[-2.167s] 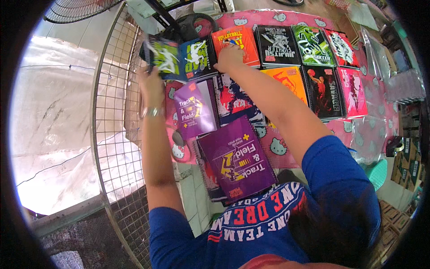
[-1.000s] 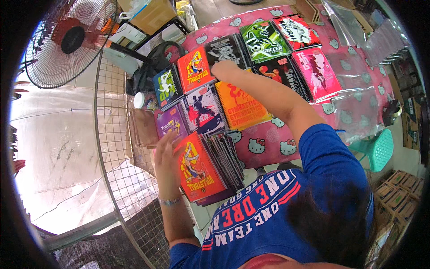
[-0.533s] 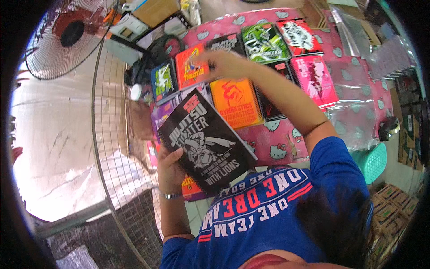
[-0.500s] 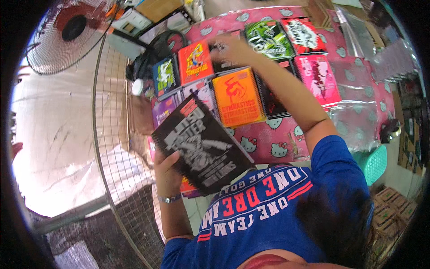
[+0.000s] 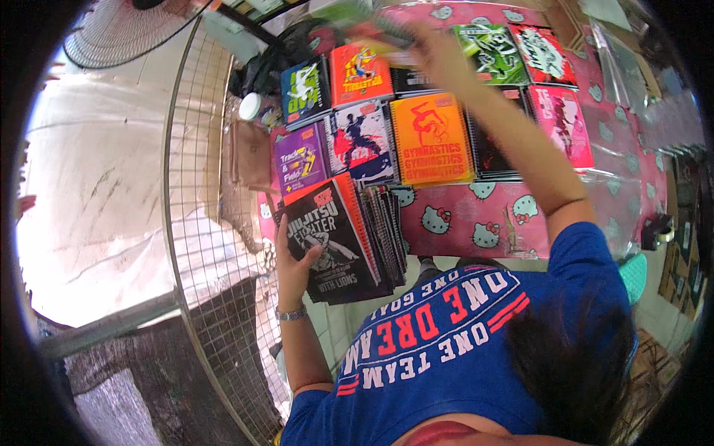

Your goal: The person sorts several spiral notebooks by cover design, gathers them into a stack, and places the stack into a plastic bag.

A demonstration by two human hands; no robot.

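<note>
My left hand (image 5: 297, 269) is closed on the left edge of a black spiral notebook (image 5: 331, 256) with a white fighter figure, thumb on its cover. Under it sits an orange-edged notebook (image 5: 355, 208), and a stack of several spiral notebooks (image 5: 385, 238) shows at its right. My right hand (image 5: 439, 56) reaches to the far side of the table, smeared by motion. It seems to grip a thin, flat green and yellow thing (image 5: 379, 33), likely a notebook, too blurred to read. Below that hand lies another black notebook (image 5: 411, 80).
Rows of notebooks cover the pink table (image 5: 461, 215), among them an orange one (image 5: 431, 141), a purple one (image 5: 300, 157) and a pink one (image 5: 559, 126). A wire grid (image 5: 197, 149) and a fan (image 5: 119, 33) stand at left. A white-lidded jar (image 5: 251, 106) sits near the grid.
The black notebook in my left hand has swung from tilted to more upright, above the stack. My right hand has moved farther away with a blurred flat thing. The view has shifted.
</note>
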